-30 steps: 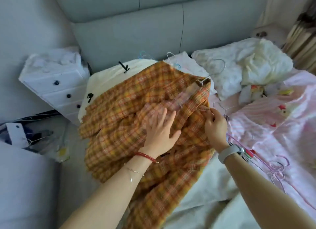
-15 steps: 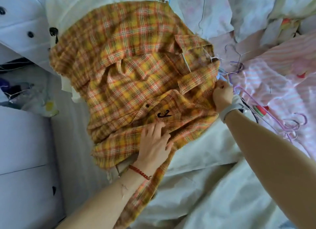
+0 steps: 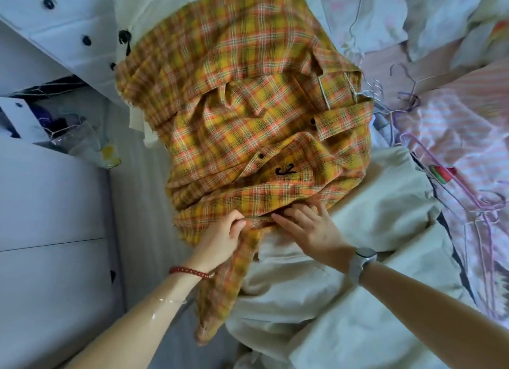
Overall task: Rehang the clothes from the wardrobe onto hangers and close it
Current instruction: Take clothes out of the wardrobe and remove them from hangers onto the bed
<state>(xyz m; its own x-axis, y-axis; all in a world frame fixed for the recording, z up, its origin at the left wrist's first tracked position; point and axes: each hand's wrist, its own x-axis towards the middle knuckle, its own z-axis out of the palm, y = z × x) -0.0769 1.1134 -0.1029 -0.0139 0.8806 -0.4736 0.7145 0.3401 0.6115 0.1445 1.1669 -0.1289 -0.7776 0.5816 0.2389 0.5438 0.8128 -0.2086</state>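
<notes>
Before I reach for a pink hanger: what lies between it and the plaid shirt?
In the head view, a white sheet fold fills the gap between plaid shirt and pink hanger; bare wire hangers lie farther up.

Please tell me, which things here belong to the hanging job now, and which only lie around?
In use: plaid shirt; left hand gripping its hem; right hand on the hem; wire hanger in the collar.

Lying about: pink hangers; white drawers; pink bedding; white sheet.
</notes>
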